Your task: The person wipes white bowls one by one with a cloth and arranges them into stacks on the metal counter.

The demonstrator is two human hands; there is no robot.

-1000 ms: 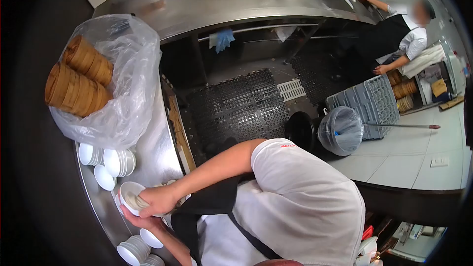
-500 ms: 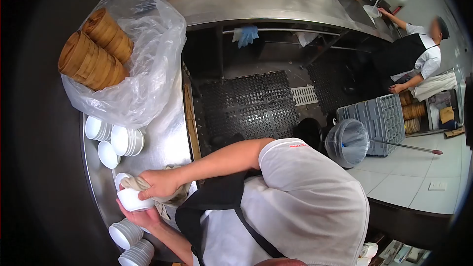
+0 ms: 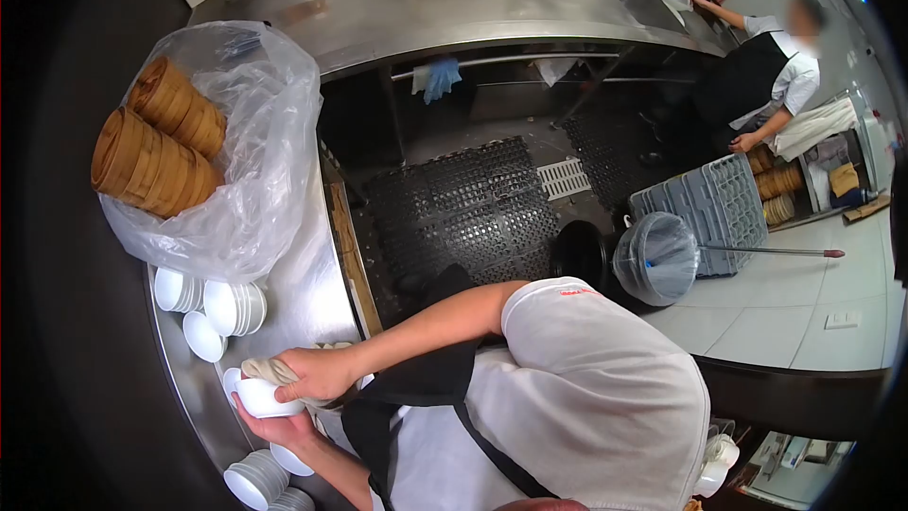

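Note:
A white bowl (image 3: 265,399) rests tilted in my left hand (image 3: 282,429), whose fingers curl round its underside. My right hand (image 3: 317,375) grips a beige cloth (image 3: 268,371), part of which is tucked at the bowl's rim; the thumb presses on the bowl. More of the cloth hangs behind my right wrist. Another white bowl (image 3: 230,380) shows partly behind the held one. Close by my left forearm are a single white bowl (image 3: 290,460), partly covered, and a stack of white bowls (image 3: 257,481).
More stacked white bowls (image 3: 235,308) lie on the steel counter (image 3: 307,274). Beyond them a clear plastic bag (image 3: 265,132) holds bamboo steamers (image 3: 156,166). A co-worker (image 3: 757,76) stands at the far sink. Grey crates (image 3: 705,213) and a lined bin (image 3: 657,260) stand on the floor.
The camera view has shifted, so the surroundings appear moved left. Both hands still hold the bowl and cloth, the bowl turned slightly. The co-worker remains at the sink.

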